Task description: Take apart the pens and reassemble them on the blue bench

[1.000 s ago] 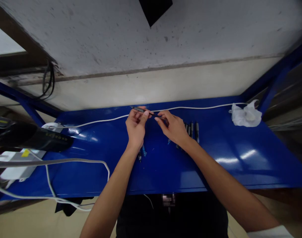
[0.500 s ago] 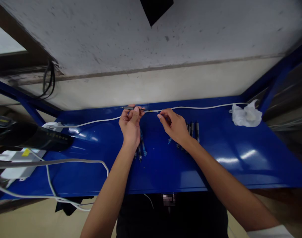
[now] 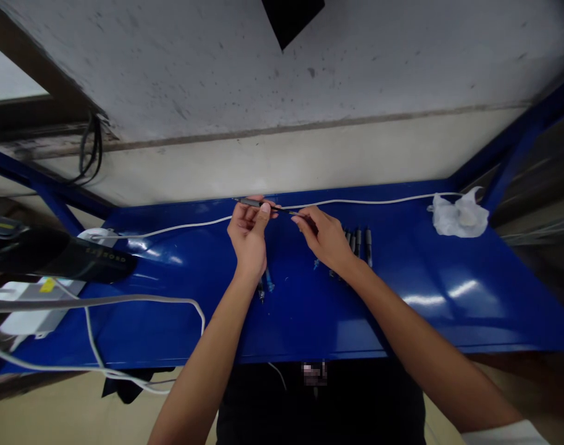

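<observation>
Head view: both bare hands work above the rear part of a blue table [image 3: 304,321], near the pale wall [image 3: 282,164]. Left hand [image 3: 250,244] clamped on a dark pen [image 3: 250,202], thumb pressed against the fingers; the pen lies nearly level, its tip pointing to the left and its grey grip section showing beyond the fingers. A slim dark piece [image 3: 285,211] spans the gap between the hands; whether it is joined to the pen cannot be told. Right hand [image 3: 327,238] has thumb and fingers together on the far end of this slim piece; the contact itself is small and partly hidden. Below the left hand, a blue-clear pen [image 3: 269,283] and a dark pen end [image 3: 262,292] lie on the table, partly covered by the wrist. Beside the right wrist, several dark pens [image 3: 358,240] lie side by side, one [image 3: 369,247] slightly apart from the others. A white cable [image 3: 369,202] runs along the rear of the table, behind the hands, to a crumpled white wrapper [image 3: 460,213] at the right. At the left: a black cylindrical object [image 3: 87,256], lying tilted, with a white power adapter [image 3: 36,315] near it.
</observation>
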`<state>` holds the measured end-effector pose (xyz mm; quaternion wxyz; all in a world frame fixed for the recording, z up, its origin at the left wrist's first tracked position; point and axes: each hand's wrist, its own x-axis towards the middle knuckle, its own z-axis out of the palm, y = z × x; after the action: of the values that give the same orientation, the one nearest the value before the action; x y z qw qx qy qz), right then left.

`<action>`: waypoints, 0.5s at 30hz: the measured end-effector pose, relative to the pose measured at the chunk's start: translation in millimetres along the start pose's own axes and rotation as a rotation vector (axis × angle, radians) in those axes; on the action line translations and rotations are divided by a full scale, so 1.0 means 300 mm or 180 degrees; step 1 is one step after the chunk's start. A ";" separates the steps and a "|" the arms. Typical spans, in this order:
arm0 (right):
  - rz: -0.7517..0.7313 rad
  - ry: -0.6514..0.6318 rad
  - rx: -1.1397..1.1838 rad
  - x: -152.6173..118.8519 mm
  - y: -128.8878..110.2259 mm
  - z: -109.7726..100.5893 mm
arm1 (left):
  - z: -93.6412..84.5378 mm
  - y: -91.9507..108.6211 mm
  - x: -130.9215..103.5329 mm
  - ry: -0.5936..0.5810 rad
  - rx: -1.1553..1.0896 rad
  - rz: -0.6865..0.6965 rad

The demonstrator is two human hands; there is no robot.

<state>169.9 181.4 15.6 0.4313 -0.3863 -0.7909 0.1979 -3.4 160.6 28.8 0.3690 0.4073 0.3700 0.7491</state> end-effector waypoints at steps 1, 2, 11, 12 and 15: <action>0.0014 0.0012 0.0011 0.000 0.001 -0.001 | -0.003 0.001 0.003 0.0050 0.0007 0.0019; 0.0027 0.0021 0.0019 0.000 0.001 -0.001 | -0.005 0.003 0.006 0.0081 0.0018 0.0019; -0.0107 -0.0017 0.0238 -0.003 0.009 0.016 | 0.003 -0.003 -0.015 -0.0591 0.0359 -0.0242; -0.0071 -0.0025 0.0308 -0.005 0.011 0.020 | 0.005 -0.006 -0.020 -0.0668 0.0448 -0.0277; 0.0096 0.0039 0.0453 -0.009 0.017 0.029 | 0.009 -0.018 -0.029 -0.0768 0.0643 -0.0321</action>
<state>165.8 182.5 6.2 0.4595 -0.3677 -0.7663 0.2578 3.7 156.4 22.3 0.4051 0.5102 0.4163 0.6342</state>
